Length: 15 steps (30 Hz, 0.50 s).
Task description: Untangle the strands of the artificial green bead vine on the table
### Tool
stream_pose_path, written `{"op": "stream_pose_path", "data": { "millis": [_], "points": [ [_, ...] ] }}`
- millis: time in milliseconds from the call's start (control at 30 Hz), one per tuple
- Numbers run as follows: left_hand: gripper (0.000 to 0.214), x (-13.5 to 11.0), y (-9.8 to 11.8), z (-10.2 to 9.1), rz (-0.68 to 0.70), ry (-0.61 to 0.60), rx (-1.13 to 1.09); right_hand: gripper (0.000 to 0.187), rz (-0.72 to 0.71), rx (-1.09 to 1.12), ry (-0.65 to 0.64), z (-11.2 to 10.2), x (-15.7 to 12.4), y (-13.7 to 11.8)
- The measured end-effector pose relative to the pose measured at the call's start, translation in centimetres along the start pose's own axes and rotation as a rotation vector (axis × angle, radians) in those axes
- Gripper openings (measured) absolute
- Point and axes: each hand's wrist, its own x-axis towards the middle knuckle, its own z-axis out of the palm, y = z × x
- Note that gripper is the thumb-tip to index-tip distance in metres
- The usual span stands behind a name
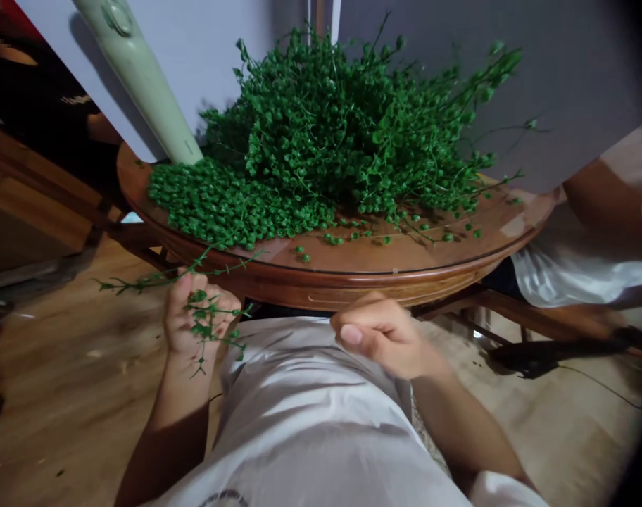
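Observation:
My left hand [202, 313] is closed around a green sprig [210, 317]; thin stems stick out above it and small leafy ends hang over the fingers. My right hand [379, 334] is curled in a fist with the thumb pressed on the fingers, in front of the table edge; what it holds, if anything, is hidden. On the round wooden table [363, 264] lies a low heap of small round green pods [231, 204]. Behind and to the right of it rises a large tangled pile of green stems with pods [353, 134].
A pale green cylindrical device [152, 91] stands tilted at the back left, by the pods. White panels [553, 77] rise behind the table. Another person's arm [600, 197] is at the right edge. A dark object with a cord [532, 355] is low at right.

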Motion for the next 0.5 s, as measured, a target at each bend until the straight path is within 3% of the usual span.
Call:
{"op": "stream_pose_path", "data": {
  "millis": [67, 133, 300, 400, 500],
  "points": [
    [0.059, 0.1, 0.2, 0.4, 0.005, -0.009, 0.022, 0.047, -0.189, -0.339, -0.077, -2.1, 3.4, -3.5],
    [0.059, 0.2, 0.5, 1.0, 0.025, -0.032, 0.048, 0.045, -0.238, -0.579, -0.076, -4.2, 7.7, -5.7],
    [0.058, 0.5, 0.8, 1.9, 0.045, -0.061, 0.148, 0.027, -0.200, -1.082, -0.239, -8.6, 16.9, -5.6],
    [0.058, 0.5, 0.4, 2.0, 0.046, -0.073, 0.186, 0.023, -0.130, -1.193, -0.328, -9.8, 19.2, -4.8],
    [0.067, 0.3, -0.2, 1.8, 0.001, 0.082, 0.225, 0.027, -0.108, -1.177, -0.387, -10.0, 19.6, -4.9]
  ]
}}
